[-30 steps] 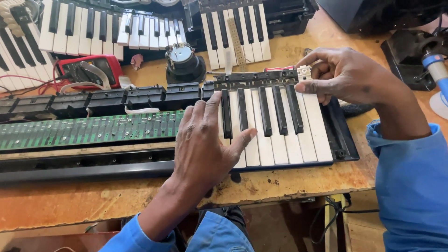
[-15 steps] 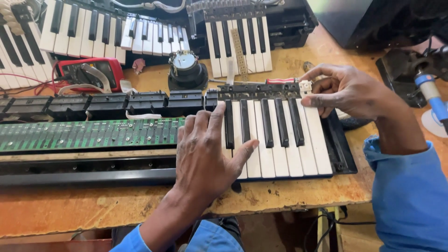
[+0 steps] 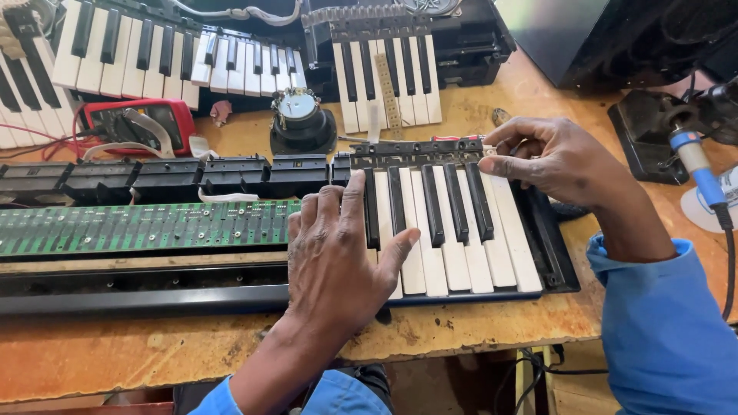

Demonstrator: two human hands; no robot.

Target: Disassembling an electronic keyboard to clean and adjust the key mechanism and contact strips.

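Left hand (image 3: pixel 338 257) lies flat, fingers spread, on the near left end of the key section (image 3: pixel 453 230) sitting in the stripped keyboard. Right hand (image 3: pixel 550 157) pinches at its far right corner; can't tell around what. Left of the keys: green circuit board (image 3: pixel 138 227). Behind: round speaker (image 3: pixel 298 119), red multimeter (image 3: pixel 138 123), more loose keys (image 3: pixel 388 73).

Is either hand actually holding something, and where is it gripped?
Nothing is lifted. The left hand lies flat on the key section, near its left end. The right hand pinches at its top right corner; whether it grips anything cannot be told.
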